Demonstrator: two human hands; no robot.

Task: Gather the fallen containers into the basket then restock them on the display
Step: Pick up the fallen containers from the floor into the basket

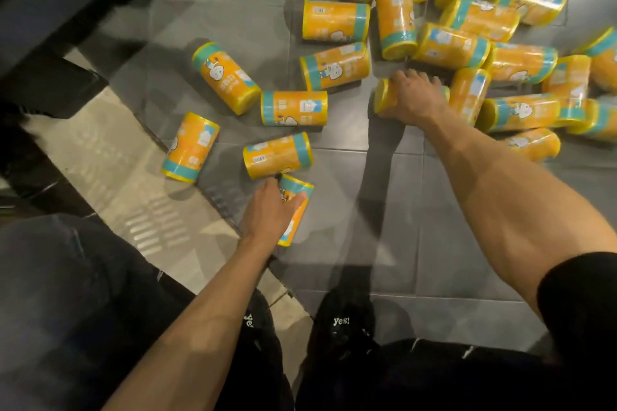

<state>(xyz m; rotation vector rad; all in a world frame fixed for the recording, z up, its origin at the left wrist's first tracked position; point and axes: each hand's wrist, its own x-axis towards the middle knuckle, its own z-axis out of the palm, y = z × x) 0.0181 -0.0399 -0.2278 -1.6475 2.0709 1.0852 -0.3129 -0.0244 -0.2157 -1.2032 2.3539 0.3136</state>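
Observation:
Several orange containers with yellow lids and teal bands lie scattered on the grey tiled floor (384, 217). My left hand (267, 210) grips one container (295, 210) lying near the middle of the floor, fingers curled over its side. My right hand (412, 98) wraps over another container (384, 97) further away, at the edge of a dense pile (494, 53) at the upper right. Loose containers (293, 107) lie between and to the left of my hands. No basket is in view.
A dark display base (60, 10) runs along the upper left. A pale floor strip (127, 177) lies to the left. My black shoes (344, 320) stand at the bottom centre, and my knee in dark trousers fills the lower left.

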